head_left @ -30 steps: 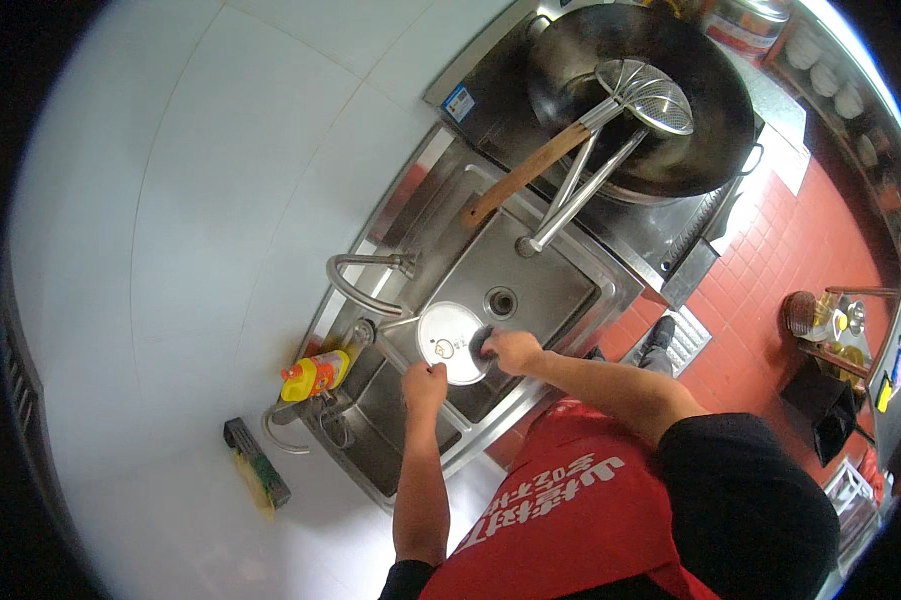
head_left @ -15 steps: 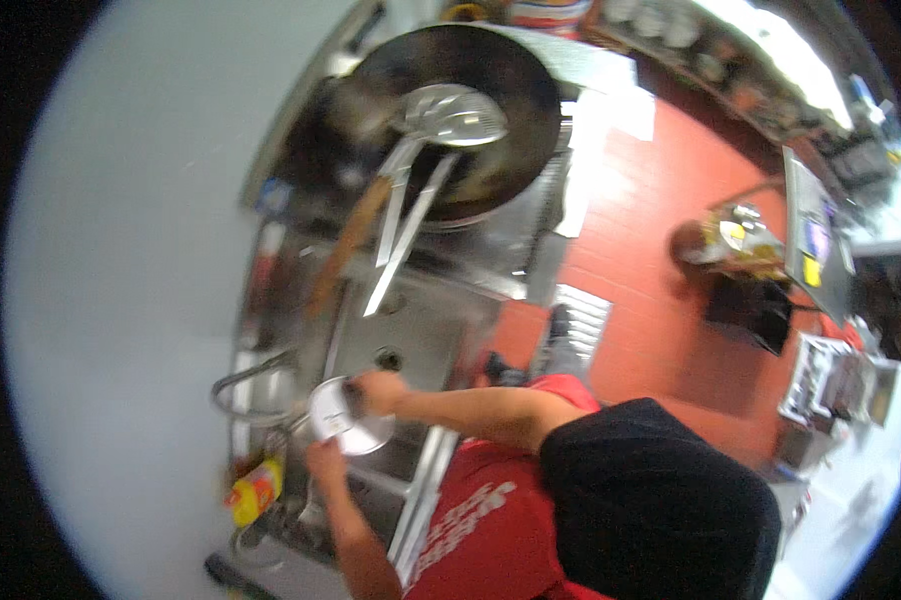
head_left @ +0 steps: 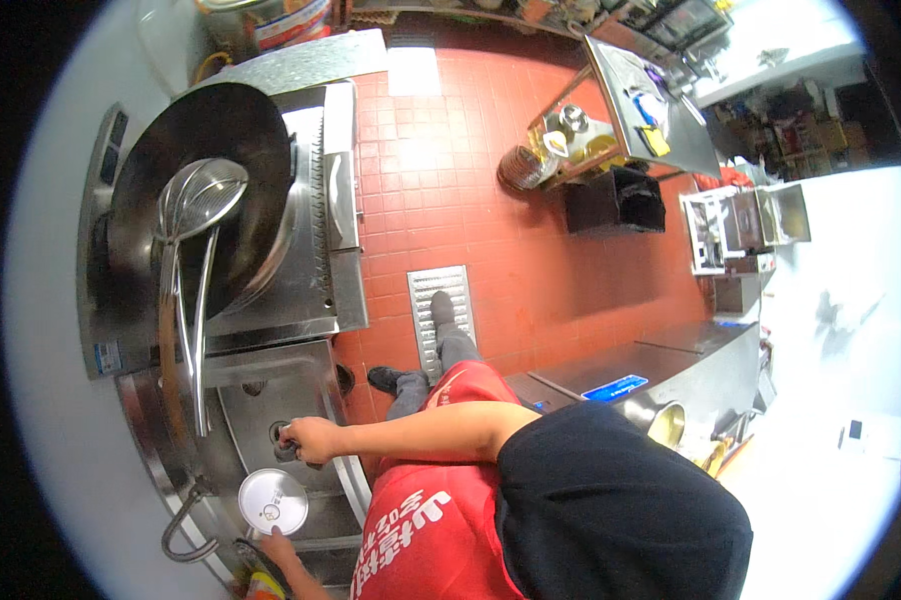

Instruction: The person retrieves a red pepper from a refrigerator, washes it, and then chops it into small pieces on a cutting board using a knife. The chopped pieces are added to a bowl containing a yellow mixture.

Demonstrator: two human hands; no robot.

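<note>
A white round bowl (head_left: 274, 500) with a small mark in its middle is over the sink (head_left: 233, 425). My left hand (head_left: 278, 547) grips it at the near rim, its thumb showing and the other fingers mostly hidden. Above and apart from the bowl, my right hand (head_left: 314, 440) is closed round a dark grey lump (head_left: 287, 450) that looks like a scouring pad. A curved metal faucet (head_left: 183, 535) is left of the bowl.
A large dark wok (head_left: 256, 150) sits on the stove, holding a wire skimmer (head_left: 221, 190) with a long wooden handle reaching over the sink. Red tiles (head_left: 511, 250) cover the floor, with a metal drain grate (head_left: 426, 300). A steel table (head_left: 636, 110) stands across the room.
My right hand has come away from the bowl with the dark lump. The bowl now faces up more fully in my left hand. The view has turned, showing more floor.
</note>
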